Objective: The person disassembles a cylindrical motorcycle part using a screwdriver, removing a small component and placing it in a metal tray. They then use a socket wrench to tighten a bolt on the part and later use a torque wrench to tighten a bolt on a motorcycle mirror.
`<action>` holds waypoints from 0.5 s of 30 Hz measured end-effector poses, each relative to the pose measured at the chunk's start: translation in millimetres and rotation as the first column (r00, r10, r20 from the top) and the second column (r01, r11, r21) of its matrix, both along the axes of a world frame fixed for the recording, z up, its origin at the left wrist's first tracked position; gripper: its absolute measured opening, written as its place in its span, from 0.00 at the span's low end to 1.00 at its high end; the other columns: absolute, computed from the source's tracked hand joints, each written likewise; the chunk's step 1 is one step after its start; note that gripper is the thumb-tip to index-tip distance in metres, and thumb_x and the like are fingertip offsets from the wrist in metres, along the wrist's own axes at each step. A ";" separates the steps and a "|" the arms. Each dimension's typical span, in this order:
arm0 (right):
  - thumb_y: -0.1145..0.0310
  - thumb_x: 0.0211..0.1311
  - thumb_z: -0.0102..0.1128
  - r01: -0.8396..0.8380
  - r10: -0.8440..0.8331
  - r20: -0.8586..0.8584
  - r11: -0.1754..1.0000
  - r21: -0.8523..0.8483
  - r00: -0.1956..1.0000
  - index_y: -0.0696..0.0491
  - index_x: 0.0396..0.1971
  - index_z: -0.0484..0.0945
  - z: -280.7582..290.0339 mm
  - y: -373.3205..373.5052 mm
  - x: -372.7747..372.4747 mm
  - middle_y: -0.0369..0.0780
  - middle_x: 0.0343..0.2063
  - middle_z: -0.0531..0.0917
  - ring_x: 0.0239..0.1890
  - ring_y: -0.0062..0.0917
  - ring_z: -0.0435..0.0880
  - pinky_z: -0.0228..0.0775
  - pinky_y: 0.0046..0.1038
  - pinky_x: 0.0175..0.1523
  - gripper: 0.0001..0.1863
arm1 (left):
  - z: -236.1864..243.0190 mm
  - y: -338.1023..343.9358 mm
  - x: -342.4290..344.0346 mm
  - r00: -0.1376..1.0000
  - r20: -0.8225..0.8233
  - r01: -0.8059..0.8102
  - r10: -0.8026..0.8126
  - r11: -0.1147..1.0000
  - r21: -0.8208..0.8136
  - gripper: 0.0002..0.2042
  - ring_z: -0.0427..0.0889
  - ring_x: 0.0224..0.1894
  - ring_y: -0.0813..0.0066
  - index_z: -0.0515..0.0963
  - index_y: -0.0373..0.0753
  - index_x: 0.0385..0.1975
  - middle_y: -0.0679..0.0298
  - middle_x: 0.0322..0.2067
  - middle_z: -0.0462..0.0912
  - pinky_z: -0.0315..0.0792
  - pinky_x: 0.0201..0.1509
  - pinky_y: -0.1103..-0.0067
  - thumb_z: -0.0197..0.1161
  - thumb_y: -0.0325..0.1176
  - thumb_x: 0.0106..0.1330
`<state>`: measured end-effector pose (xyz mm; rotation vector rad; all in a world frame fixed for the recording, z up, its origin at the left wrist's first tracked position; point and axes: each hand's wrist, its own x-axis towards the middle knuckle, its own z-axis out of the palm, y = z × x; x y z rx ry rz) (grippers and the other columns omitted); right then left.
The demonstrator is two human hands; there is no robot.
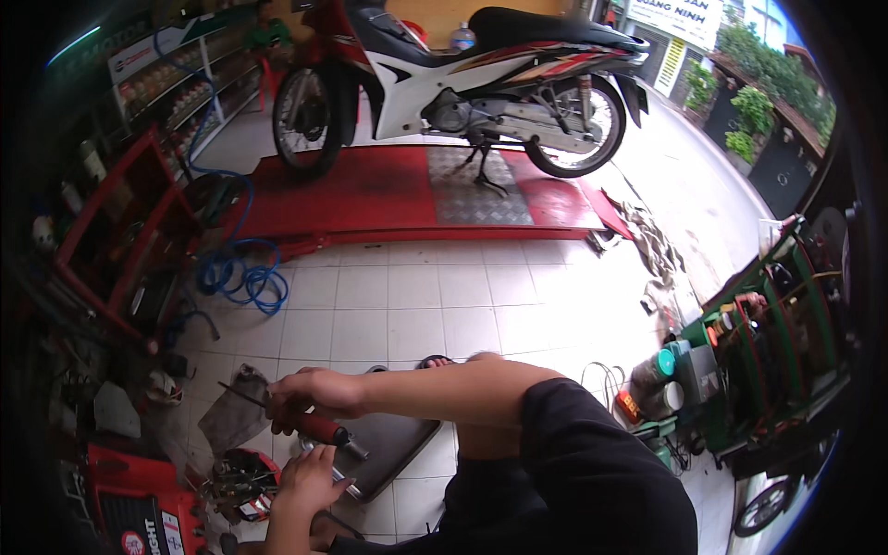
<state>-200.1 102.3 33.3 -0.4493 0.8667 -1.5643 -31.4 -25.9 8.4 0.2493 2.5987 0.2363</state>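
My right hand (314,393) reaches leftward across my body, closed on a red cylindrical tool (319,430) with a metal end; a thin dark rod (240,393) sticks out beyond the fingers at its upper left. My left hand (305,481) is just below the tool, fingers slightly bent and thumb apart, over a shiny metal piece, whose contact I cannot make out. A dark padded seat or mat (398,449) lies beneath. To the left are a grey crumpled sheet (227,416) and a red tray of metal tools (245,481).
A motorbike (425,111) stands on a red lift (342,199) ahead, a seated person (264,42) behind it. A blue hose (240,287) coils on the tiled floor. A red cart (111,240) and red machine (134,490) are left; a green rack with containers (758,342) is right.
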 end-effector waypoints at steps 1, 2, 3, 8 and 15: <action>0.61 0.70 0.58 0.036 -0.036 -0.003 0.996 0.085 0.999 0.62 0.46 0.78 4.5 -2.6 1.3 0.47 0.36 0.85 0.42 0.33 0.86 0.80 0.33 0.50 0.18 | -2.6 -2.3 1.0 1.000 0.009 0.008 -0.008 1.000 -0.015 0.42 0.74 0.64 0.54 0.61 0.36 0.70 0.52 0.62 0.74 0.69 0.66 0.61 0.63 0.60 0.64; 0.60 0.70 0.58 0.077 -0.068 -0.067 0.989 0.127 0.995 0.62 0.45 0.78 3.1 1.9 1.4 0.45 0.35 0.84 0.39 0.31 0.86 0.80 0.33 0.46 0.18 | -7.0 0.5 1.0 0.999 0.028 0.020 -0.019 1.000 -0.018 0.42 0.74 0.64 0.54 0.61 0.36 0.70 0.52 0.63 0.73 0.69 0.66 0.61 0.63 0.61 0.64; 0.60 0.71 0.59 0.111 -0.091 -0.130 0.981 0.158 0.987 0.62 0.45 0.77 0.7 1.0 3.9 0.44 0.33 0.84 0.36 0.29 0.85 0.80 0.32 0.43 0.18 | -7.8 -0.7 2.8 0.999 0.047 0.023 -0.021 0.999 -0.032 0.43 0.74 0.64 0.54 0.61 0.36 0.70 0.52 0.63 0.72 0.69 0.66 0.62 0.62 0.61 0.64; 0.59 0.71 0.61 0.257 -0.212 -0.186 0.928 0.268 0.959 0.62 0.46 0.75 -12.7 -6.8 1.8 0.42 0.30 0.84 0.25 0.24 0.80 0.75 0.28 0.29 0.18 | -8.5 -6.7 4.3 0.998 0.053 0.027 -0.024 0.998 -0.060 0.43 0.74 0.63 0.51 0.60 0.36 0.71 0.50 0.64 0.71 0.69 0.67 0.63 0.61 0.63 0.64; 0.59 0.72 0.60 0.383 -0.357 -0.150 0.898 0.219 0.922 0.59 0.40 0.74 10.0 -2.6 -1.8 0.41 0.28 0.81 0.19 0.23 0.75 0.69 0.27 0.22 0.16 | -7.0 -9.2 2.8 0.999 0.036 0.032 -0.031 0.999 -0.034 0.43 0.74 0.63 0.48 0.61 0.35 0.70 0.47 0.63 0.72 0.69 0.66 0.62 0.60 0.63 0.65</action>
